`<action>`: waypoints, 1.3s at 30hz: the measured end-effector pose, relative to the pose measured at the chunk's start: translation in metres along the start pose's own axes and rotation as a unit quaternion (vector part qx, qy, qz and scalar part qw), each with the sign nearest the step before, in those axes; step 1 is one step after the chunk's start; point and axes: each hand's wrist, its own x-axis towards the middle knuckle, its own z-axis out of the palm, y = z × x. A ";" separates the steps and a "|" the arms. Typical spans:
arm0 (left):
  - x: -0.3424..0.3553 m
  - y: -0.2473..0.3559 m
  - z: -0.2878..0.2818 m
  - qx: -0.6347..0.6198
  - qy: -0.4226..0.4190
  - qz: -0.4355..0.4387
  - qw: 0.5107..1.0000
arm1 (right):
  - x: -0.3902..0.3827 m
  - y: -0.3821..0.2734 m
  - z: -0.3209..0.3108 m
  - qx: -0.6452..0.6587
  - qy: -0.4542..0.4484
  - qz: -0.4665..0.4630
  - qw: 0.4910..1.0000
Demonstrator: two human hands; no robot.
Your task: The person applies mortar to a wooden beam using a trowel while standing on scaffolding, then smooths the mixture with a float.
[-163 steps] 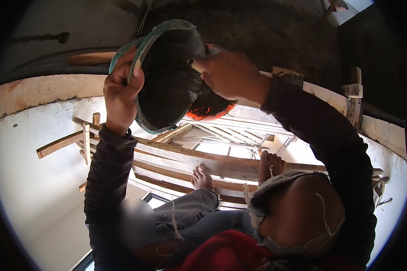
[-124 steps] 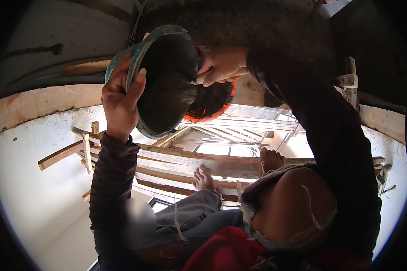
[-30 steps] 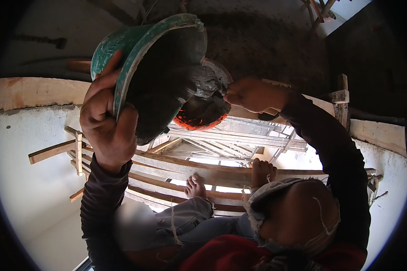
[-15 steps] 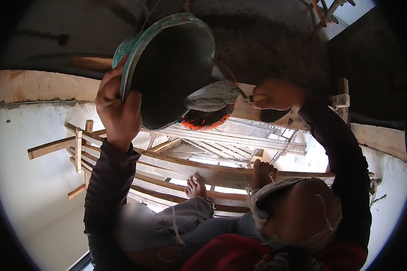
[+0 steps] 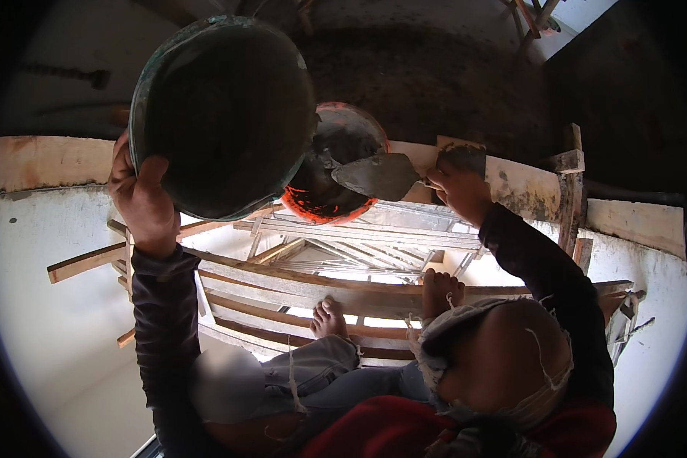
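Walls and ledge: white wall (image 5: 38,244) runs down both sides, topped by a stained pale ledge (image 5: 49,160); beyond it I see a dark, shadowed surface (image 5: 435,84).
Scaffold: long wooden planks (image 5: 313,290) cross below, with the person's bare feet (image 5: 330,317) on them.
Green bucket (image 5: 206,69): up at the left, tipped so that its round mouth faces my camera; the inside is too dark for me to read.
Left hand (image 5: 146,206): closed on the green bucket's near left rim, thumb over the edge.
Orange bucket (image 5: 328,210): just right of the green bucket, which overlaps it in my view; dark grey mortar (image 5: 340,145) coats its inside.
Trowel (image 5: 385,175): blade pointing left, its tip over the orange bucket's mouth.
Right hand (image 5: 462,187): wrapped round the trowel's handle, which I mostly cannot see.
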 end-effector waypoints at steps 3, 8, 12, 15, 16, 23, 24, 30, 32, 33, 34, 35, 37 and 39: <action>0.000 0.002 -0.014 -0.023 -0.026 -0.033 0.999 | -0.027 0.026 0.000 0.019 -0.002 0.027 0.999; 0.002 0.017 -0.022 -0.053 -0.012 -0.064 0.996 | -0.051 0.042 -0.031 0.071 -0.010 0.026 0.997; 0.014 0.011 -0.045 -0.072 -0.054 -0.111 0.990 | -0.017 0.014 -0.056 0.231 -0.015 0.016 0.973; 0.017 0.008 -0.052 -0.108 -0.086 -0.147 0.980 | 0.034 0.001 -0.066 0.282 0.023 -0.031 0.959; 0.017 0.006 -0.056 -0.107 -0.085 -0.158 0.978 | 0.050 -0.004 -0.068 0.346 0.006 -0.023 0.938; 0.015 -0.001 -0.068 -0.155 -0.088 -0.227 0.957 | 0.082 -0.016 -0.097 0.458 -0.150 0.033 0.875; 0.016 -0.003 -0.068 -0.166 -0.094 -0.237 0.952 | 0.077 -0.020 -0.099 0.459 -0.169 0.037 0.872; 0.027 -0.008 -0.071 -0.203 -0.073 -0.282 0.935 | 0.051 -0.035 -0.052 0.385 -0.076 -0.134 0.910; 0.030 -0.011 -0.078 -0.199 -0.055 -0.277 0.938 | 0.045 -0.039 -0.057 0.340 -0.149 -0.100 0.923; 0.033 -0.018 -0.080 -0.201 -0.050 -0.276 0.938 | 0.038 -0.034 -0.052 0.310 -0.154 -0.093 0.934; 0.035 -0.020 -0.085 -0.200 -0.035 -0.275 0.940 | 0.034 -0.030 -0.048 0.283 -0.159 -0.093 0.941; 0.037 -0.023 -0.091 -0.199 -0.019 -0.274 0.941 | 0.029 -0.026 -0.046 0.276 -0.159 -0.087 0.944; 0.040 -0.028 -0.099 -0.196 -0.004 -0.270 0.943 | 0.015 -0.018 -0.043 0.328 -0.105 -0.068 0.936; 0.042 -0.030 -0.104 -0.188 0.000 -0.264 0.946 | 0.011 -0.013 -0.042 0.317 -0.075 -0.045 0.944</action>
